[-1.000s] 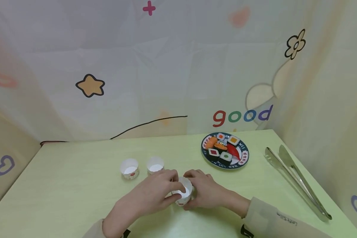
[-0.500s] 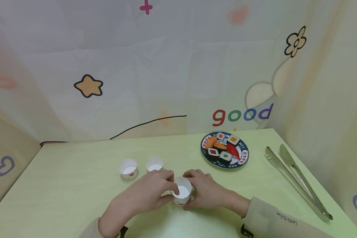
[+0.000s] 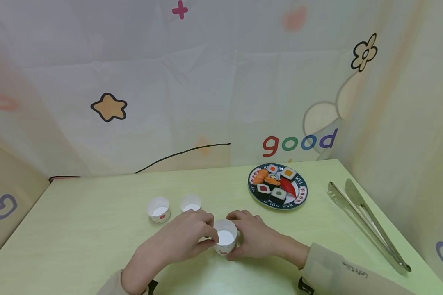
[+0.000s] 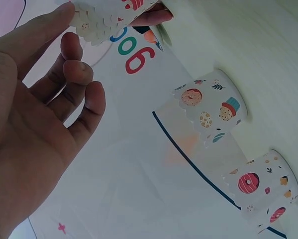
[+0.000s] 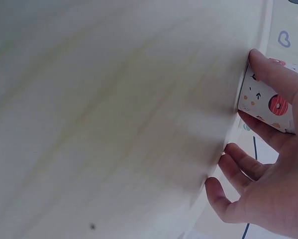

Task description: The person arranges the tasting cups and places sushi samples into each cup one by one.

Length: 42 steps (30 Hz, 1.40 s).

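A white paper baking cup (image 3: 226, 237) with printed pastries stands upright on the table, front of centre in the head view. My right hand (image 3: 256, 237) grips its right side low down, thumb in front and fingers behind. In the right wrist view, thumb and forefinger bracket the cup (image 5: 268, 97) near its base. My left hand (image 3: 186, 233) pinches the left rim between thumb and forefinger. The left wrist view has the thumb at the scalloped edge of the cup (image 4: 96, 22), the other fingers loosely bent.
Two more paper baking cups, the left one (image 3: 158, 209) and the nearer one (image 3: 190, 203), stand beyond my left hand. At the back right is a round plate (image 3: 300, 196) with several toy-like sushi pieces (image 3: 278, 195). Metal tongs (image 3: 373, 233) lie along the table's right side.
My left forefinger has drawn back from inside the cup to its left rim, and the left hand has shifted slightly left. The right hand keeps its hold on the baking cup.
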{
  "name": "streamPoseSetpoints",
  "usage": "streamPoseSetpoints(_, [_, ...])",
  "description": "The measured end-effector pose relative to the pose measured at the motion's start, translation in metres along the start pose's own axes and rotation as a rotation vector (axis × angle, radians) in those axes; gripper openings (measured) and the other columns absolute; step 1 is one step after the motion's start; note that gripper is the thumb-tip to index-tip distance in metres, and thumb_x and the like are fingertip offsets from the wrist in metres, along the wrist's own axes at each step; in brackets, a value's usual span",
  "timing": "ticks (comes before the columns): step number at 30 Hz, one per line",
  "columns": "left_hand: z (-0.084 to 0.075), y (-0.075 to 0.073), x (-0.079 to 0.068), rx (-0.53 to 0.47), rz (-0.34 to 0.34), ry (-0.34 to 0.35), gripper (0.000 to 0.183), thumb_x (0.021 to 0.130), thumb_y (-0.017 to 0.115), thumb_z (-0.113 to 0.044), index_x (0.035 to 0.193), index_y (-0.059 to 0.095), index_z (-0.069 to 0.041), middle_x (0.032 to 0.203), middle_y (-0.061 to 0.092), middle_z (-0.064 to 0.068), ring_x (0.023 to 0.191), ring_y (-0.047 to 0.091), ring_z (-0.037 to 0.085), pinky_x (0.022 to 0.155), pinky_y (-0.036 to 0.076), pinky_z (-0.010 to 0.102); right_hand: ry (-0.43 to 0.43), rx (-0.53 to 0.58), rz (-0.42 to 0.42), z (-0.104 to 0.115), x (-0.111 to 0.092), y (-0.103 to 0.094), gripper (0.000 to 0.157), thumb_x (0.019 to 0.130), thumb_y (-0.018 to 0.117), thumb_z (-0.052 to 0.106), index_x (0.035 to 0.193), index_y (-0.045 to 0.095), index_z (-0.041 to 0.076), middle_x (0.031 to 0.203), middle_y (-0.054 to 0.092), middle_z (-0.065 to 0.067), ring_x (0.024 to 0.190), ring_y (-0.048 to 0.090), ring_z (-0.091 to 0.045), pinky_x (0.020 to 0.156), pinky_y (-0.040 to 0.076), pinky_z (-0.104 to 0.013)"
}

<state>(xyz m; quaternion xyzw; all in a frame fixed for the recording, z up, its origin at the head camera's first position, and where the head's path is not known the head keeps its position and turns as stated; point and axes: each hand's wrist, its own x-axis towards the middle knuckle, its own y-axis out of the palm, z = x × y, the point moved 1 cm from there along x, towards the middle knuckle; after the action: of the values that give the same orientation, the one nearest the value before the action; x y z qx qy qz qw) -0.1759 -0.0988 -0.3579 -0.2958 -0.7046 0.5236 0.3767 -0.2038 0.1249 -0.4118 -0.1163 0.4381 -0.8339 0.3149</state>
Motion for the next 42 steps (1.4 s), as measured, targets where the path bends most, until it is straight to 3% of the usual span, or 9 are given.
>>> streamPoseSetpoints(9, [0.001, -0.002, 0.0, -0.025, -0.045, 0.023, 0.009, 0.084, 0.085, -0.01, 0.086, 0.081, -0.017, 0.075, 0.059, -0.012, 0.067, 0.048, 0.002, 0.064, 0.04, 0.016, 0.002, -0.005, -0.002, 0.0, 0.0, -0.001, 0.065, 0.075, 0.094, 0.037, 0.129, 0.068, 0.011, 0.139, 0.053, -0.009, 0.129, 0.044, -0.028, 0.1, 0.035, -0.058])
streamPoseSetpoints(16, [0.003, -0.002, 0.0, -0.021, -0.104, 0.052, 0.008, 0.084, 0.086, -0.011, 0.086, 0.081, -0.017, 0.074, 0.061, -0.013, 0.067, 0.05, 0.001, 0.069, 0.042, 0.021, -0.005, 0.002, -0.006, -0.001, -0.002, -0.002, 0.063, 0.075, 0.094, 0.036, 0.128, 0.069, 0.012, 0.141, 0.052, -0.012, 0.129, 0.045, -0.03, 0.103, 0.035, -0.06])
streamPoseSetpoints(21, [0.003, -0.004, -0.001, -0.008, -0.195, 0.088, 0.009, 0.083, 0.087, -0.013, 0.088, 0.081, -0.018, 0.075, 0.06, -0.013, 0.069, 0.049, 0.003, 0.069, 0.043, 0.022, -0.011, 0.019, -0.009, -0.002, -0.005, -0.004, 0.066, 0.074, 0.095, 0.033, 0.13, 0.067, 0.011, 0.14, 0.052, -0.013, 0.129, 0.045, -0.032, 0.106, 0.034, -0.063])
streamPoseSetpoints(27, [0.005, -0.007, 0.001, 0.012, -0.339, 0.128, 0.012, 0.083, 0.087, -0.01, 0.089, 0.08, -0.017, 0.08, 0.065, -0.011, 0.074, 0.057, 0.007, 0.072, 0.048, 0.023, -0.009, 0.033, -0.004, -0.005, -0.008, -0.005, 0.067, 0.075, 0.094, 0.033, 0.131, 0.066, 0.012, 0.131, 0.057, -0.004, 0.122, 0.047, -0.027, 0.105, 0.036, -0.06])
streamPoseSetpoints(30, [0.009, -0.007, 0.003, -0.004, -0.402, 0.113, 0.014, 0.081, 0.087, -0.007, 0.09, 0.08, -0.015, 0.081, 0.068, -0.009, 0.074, 0.059, 0.009, 0.07, 0.049, 0.024, -0.011, 0.025, -0.005, -0.007, -0.009, -0.005, 0.068, 0.074, 0.095, 0.034, 0.131, 0.066, 0.012, 0.132, 0.056, -0.004, 0.122, 0.047, -0.027, 0.104, 0.036, -0.06])
streamPoseSetpoints(35, [0.016, -0.007, 0.005, -0.041, -0.473, 0.021, 0.014, 0.082, 0.086, -0.004, 0.091, 0.081, -0.012, 0.082, 0.069, -0.006, 0.077, 0.062, 0.011, 0.069, 0.052, 0.025, -0.008, 0.03, -0.008, -0.008, -0.01, -0.005, 0.07, 0.074, 0.095, 0.034, 0.132, 0.066, 0.008, 0.138, 0.054, -0.009, 0.126, 0.046, -0.029, 0.104, 0.036, -0.061])
streamPoseSetpoints(39, [0.021, -0.006, 0.006, -0.043, -0.506, -0.066, 0.013, 0.082, 0.085, -0.003, 0.091, 0.082, -0.011, 0.082, 0.071, -0.006, 0.075, 0.061, 0.01, 0.066, 0.051, 0.024, -0.011, 0.03, -0.01, -0.007, -0.01, -0.005, 0.068, 0.074, 0.094, 0.034, 0.13, 0.066, 0.006, 0.138, 0.054, -0.01, 0.126, 0.046, -0.03, 0.104, 0.036, -0.061])
streamPoseSetpoints(42, [0.024, -0.006, 0.008, -0.02, -0.494, -0.113, 0.01, 0.084, 0.085, -0.004, 0.091, 0.082, -0.011, 0.082, 0.072, -0.005, 0.074, 0.06, 0.01, 0.064, 0.05, 0.023, -0.009, 0.031, -0.013, -0.007, -0.009, -0.005, 0.068, 0.074, 0.095, 0.034, 0.129, 0.066, 0.005, 0.138, 0.054, -0.01, 0.126, 0.046, -0.03, 0.104, 0.036, -0.06])
